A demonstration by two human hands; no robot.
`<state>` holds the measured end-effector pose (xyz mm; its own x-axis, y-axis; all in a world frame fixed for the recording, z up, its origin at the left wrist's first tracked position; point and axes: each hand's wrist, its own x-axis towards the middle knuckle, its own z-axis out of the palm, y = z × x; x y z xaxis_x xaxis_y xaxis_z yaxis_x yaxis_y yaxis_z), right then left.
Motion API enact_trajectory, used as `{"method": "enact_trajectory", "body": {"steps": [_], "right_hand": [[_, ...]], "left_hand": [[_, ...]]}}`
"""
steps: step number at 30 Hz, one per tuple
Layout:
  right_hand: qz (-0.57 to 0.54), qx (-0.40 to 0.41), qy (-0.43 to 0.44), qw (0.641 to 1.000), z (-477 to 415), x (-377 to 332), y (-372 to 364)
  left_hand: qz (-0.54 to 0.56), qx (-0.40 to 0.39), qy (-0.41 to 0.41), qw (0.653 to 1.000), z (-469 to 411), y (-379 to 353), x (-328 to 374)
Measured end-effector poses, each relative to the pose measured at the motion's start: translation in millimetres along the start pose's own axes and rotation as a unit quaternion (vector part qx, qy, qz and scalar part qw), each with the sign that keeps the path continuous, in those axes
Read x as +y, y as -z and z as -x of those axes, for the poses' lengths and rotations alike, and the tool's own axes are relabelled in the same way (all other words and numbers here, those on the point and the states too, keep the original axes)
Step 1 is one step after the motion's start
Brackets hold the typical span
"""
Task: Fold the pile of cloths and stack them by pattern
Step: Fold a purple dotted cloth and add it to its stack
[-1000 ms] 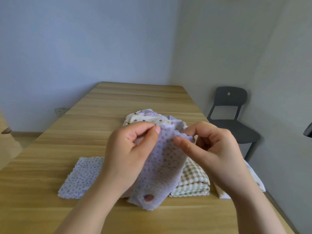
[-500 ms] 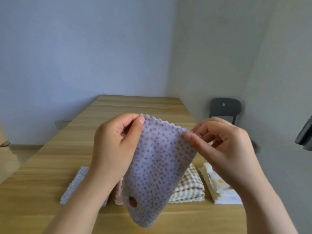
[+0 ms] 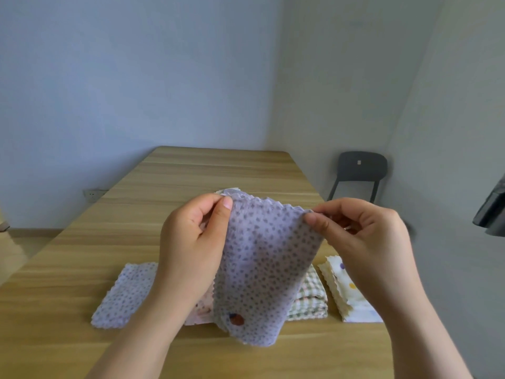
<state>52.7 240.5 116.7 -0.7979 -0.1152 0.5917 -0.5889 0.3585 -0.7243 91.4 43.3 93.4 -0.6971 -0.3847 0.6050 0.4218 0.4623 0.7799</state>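
I hold a lilac cloth with small dark dots (image 3: 262, 269) up in the air above the table. My left hand (image 3: 191, 247) pinches its top left corner and my right hand (image 3: 363, 239) pinches its top right corner, so it hangs stretched between them. Below on the wooden table (image 3: 82, 255) lie folded cloths: a lilac dotted one (image 3: 125, 294) at the left, a pink one (image 3: 203, 310) mostly hidden behind my left arm, a green checked stack (image 3: 311, 299), and a cream one with coloured dots (image 3: 341, 285) at the right. The unfolded pile behind is almost fully hidden.
A dark chair (image 3: 360, 173) stands by the wall beyond the table's right side. A wall socket (image 3: 94, 192) sits low on the left wall. A dark object (image 3: 492, 214) juts in at the right edge.
My hands have moved apart, spreading the dotted cloth's top edge wider. The view has tilted a little, showing more of the table.
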Motion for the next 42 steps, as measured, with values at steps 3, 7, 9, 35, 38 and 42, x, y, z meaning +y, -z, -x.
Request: {"method": "enact_trajectory", "body": {"steps": [3, 7, 9, 35, 38, 42], "right_hand": [[0.010, -0.001, -0.006, 1.000, 0.5, 4.8, -0.9], [0.014, 0.002, -0.018, 1.000, -1.0, 10.7, -0.6], [0.018, 0.005, -0.025, 1.000, -1.1, 13.2, 0.9], [0.058, -0.014, 0.041, 0.997, -15.5, 11.2, -8.1], [0.072, -0.005, 0.048, 0.996, -18.2, 11.5, -5.3], [0.068, 0.005, 0.042, 0.997, -20.6, 11.2, -2.9]], "left_hand": [[0.021, -0.003, 0.010, 1.000, 0.3, -5.4, -5.8], [0.051, 0.011, 0.043, 0.998, 0.2, -10.2, -7.5], [0.064, 0.013, 0.045, 0.997, 0.5, -12.9, -6.6], [0.134, -0.112, 0.051, 0.983, 26.1, -29.5, -28.7], [0.135, -0.112, 0.066, 0.982, 30.4, -28.2, -32.4], [0.132, -0.129, 0.074, 0.980, 36.6, -28.2, -39.3]]}}
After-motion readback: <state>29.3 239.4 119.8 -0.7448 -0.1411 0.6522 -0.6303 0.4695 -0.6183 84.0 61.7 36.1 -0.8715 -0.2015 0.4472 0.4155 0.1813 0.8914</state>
